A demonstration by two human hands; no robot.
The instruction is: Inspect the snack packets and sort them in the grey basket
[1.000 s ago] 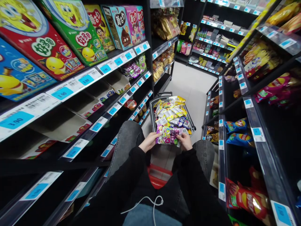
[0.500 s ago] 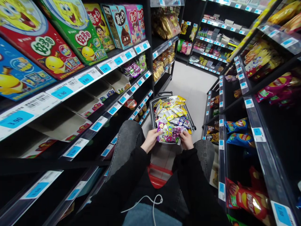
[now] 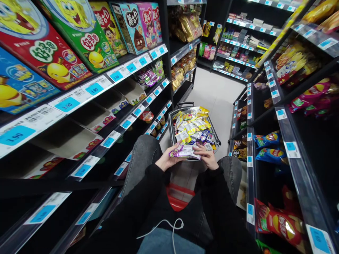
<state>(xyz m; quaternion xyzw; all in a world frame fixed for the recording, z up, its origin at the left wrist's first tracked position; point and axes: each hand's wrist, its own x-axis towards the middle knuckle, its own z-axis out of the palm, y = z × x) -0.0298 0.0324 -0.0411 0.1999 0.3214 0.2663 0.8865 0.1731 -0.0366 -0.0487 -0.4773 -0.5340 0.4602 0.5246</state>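
Between my hands is a purple-and-white candy packet [image 3: 185,151], its pale back now facing up. My left hand [image 3: 169,156] grips its left end, thumb on top. On the right end, my right hand [image 3: 208,156] has its fingers laid over the packet; what its thumb does underneath is hidden. Just beyond the packet stands a basket with a dark rim [image 3: 215,132], heaped with candy packets [image 3: 194,123], mostly yellow and white with some purple ones. The near side of the basket is partly covered by my hands and the packet.
On the left, a shelf holds cartoon snack boxes [image 3: 102,31] above low cardboard trays [image 3: 79,144]. Shelves on the right carry chip bags [image 3: 280,220]. Pale floor [image 3: 212,88] runs between them towards shelves at the back. A red seat edge [image 3: 178,203] shows between my legs.
The packet has been turned from its printed purple front to its pale back and tilted flatter. My right fingers have moved onto its top, and my left hand has shifted slightly.
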